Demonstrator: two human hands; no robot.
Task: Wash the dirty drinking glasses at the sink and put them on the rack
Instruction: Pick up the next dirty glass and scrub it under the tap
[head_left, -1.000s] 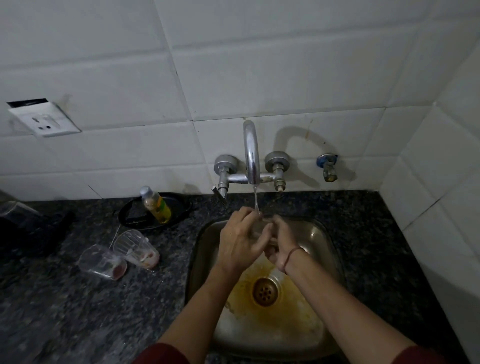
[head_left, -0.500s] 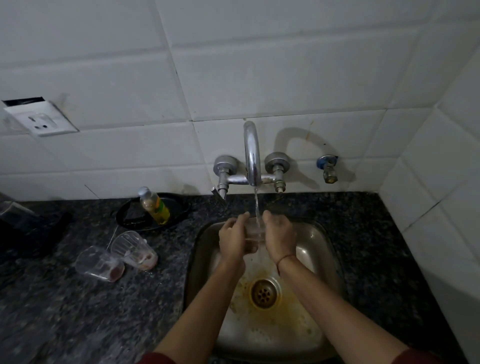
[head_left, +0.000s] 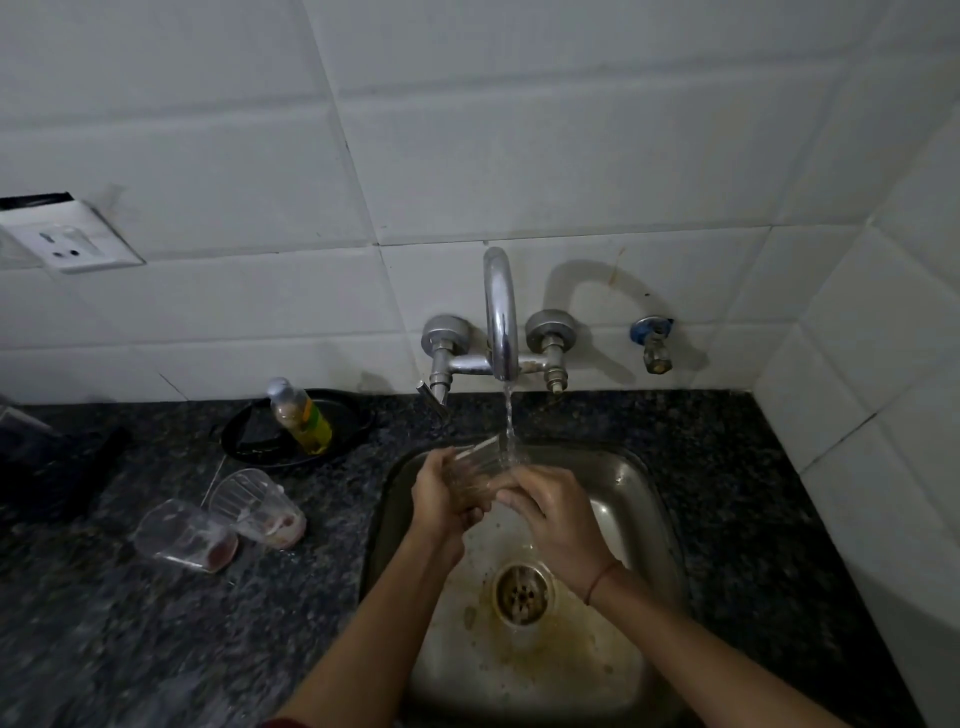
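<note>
No readable text; bottle (head_left: 301, 418) label blurred, illegible

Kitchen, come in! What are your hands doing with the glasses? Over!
Both hands, left hand and right hand, hold one glass under running tap. Two dirty glasses wait on counter. Nothing blocking.

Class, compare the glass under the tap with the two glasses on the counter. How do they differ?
The held glass is gripped by both hands over the sink under running water; the counter glasses lie on their sides, untouched. The counter glasses show reddish residue; none is visible in the held glass. All are clear tumblers.
</note>
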